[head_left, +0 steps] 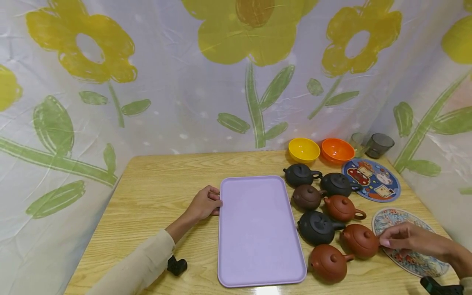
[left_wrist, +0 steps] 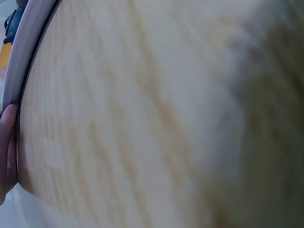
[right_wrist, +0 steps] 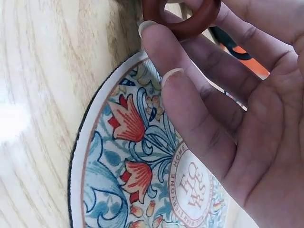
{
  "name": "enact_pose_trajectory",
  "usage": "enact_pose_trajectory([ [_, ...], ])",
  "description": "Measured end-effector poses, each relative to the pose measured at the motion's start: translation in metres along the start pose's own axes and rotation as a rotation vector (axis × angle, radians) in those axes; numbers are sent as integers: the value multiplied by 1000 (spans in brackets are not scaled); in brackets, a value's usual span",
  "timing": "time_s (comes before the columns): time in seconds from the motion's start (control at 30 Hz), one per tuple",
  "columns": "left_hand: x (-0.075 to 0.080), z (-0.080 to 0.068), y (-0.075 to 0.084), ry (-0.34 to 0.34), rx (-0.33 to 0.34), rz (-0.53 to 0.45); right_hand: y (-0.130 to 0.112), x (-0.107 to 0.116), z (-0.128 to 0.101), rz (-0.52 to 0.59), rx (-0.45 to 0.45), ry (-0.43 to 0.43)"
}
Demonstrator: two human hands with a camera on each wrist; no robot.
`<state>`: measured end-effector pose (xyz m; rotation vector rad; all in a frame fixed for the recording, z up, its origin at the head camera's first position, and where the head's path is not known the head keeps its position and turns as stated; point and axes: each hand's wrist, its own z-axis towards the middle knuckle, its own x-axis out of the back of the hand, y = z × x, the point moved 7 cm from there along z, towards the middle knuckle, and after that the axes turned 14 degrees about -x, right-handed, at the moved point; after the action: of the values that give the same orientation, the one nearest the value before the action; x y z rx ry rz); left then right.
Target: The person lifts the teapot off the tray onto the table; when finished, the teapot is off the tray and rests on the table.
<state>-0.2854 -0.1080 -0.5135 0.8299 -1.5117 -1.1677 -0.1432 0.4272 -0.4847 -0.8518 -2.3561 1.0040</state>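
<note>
Yellow bowl (head_left: 304, 150), orange bowl (head_left: 337, 150)

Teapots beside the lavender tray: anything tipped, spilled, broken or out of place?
Nothing stands out. All seven teapots, including the reddish-brown teapot whose handle the right hand pinches, sit upright with lids on. The lavender tray lies flat, the left hand at its edge.
</note>
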Motion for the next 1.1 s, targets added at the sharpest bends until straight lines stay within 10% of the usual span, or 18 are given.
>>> enact_pose_trajectory([
  [0.33,0,-1,2,7,-2,9,5,7,-2,-16,-57,62],
  [0.53,0,-2,3,17,1,4,-6,22,-11,-113,-128,280],
  [0.77,4,-2,7,-22,16,-1,-52,29,-21,-468,-49,705],
  [1.1,30,-22,50,-16,-248,307,-133,-5,-13,-645,139,898],
])
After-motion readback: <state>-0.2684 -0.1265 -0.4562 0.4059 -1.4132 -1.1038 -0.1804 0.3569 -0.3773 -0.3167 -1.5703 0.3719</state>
